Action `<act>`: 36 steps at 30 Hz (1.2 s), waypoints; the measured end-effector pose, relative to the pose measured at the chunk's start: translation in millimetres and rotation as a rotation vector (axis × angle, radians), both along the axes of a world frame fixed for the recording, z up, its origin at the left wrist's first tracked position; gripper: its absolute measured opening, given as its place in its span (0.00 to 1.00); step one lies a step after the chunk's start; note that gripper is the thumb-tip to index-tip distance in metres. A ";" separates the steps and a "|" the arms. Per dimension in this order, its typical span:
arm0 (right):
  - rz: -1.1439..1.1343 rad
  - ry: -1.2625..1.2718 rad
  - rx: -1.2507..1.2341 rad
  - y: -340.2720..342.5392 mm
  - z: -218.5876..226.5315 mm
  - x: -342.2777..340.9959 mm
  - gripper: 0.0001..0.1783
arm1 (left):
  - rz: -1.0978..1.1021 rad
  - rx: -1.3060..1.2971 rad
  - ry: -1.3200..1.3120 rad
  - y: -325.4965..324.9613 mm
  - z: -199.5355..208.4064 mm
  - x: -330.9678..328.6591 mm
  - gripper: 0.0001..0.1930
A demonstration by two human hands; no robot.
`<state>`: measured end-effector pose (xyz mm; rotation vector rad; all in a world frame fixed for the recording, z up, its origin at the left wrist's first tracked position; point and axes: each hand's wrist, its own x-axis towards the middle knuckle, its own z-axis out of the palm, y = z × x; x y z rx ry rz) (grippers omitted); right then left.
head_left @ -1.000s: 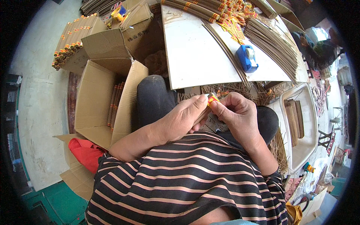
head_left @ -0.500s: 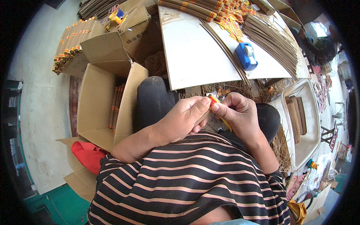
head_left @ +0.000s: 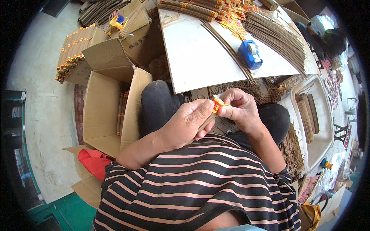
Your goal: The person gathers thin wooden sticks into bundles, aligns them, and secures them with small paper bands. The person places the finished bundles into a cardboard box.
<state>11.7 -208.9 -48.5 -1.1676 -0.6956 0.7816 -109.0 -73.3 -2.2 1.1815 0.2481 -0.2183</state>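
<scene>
My left hand (head_left: 189,121) is closed around a bundle of thin brown incense sticks (head_left: 206,121), held tilted above my lap. A red and yellow paper label (head_left: 217,104) curls around the bundle's upper end. Thumb and fingers of my right hand (head_left: 243,109) pinch the label's edge at the right side of the bundle. The left thumb presses beside the label from the other side. Most of the bundle's lower part is hidden by my left fingers.
Ahead stands a white table (head_left: 192,50) with a blue tape dispenser (head_left: 250,55), loose incense sticks (head_left: 273,38), labels (head_left: 234,27) and finished bundles (head_left: 189,7). An open cardboard box (head_left: 101,111) is at my left. A white tub (head_left: 327,123) with sticks is at right.
The yellow strip that hung below my right hand no longer shows there; more of the label now lies around the bundle's end. My right hand has risen slightly. The whole view has shifted a little.
</scene>
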 end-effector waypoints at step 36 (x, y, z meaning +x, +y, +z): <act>-0.070 -0.205 -0.280 -12.2 33.6 -13.0 0.12 | -0.034 0.079 0.026 1.7 -4.4 0.9 0.25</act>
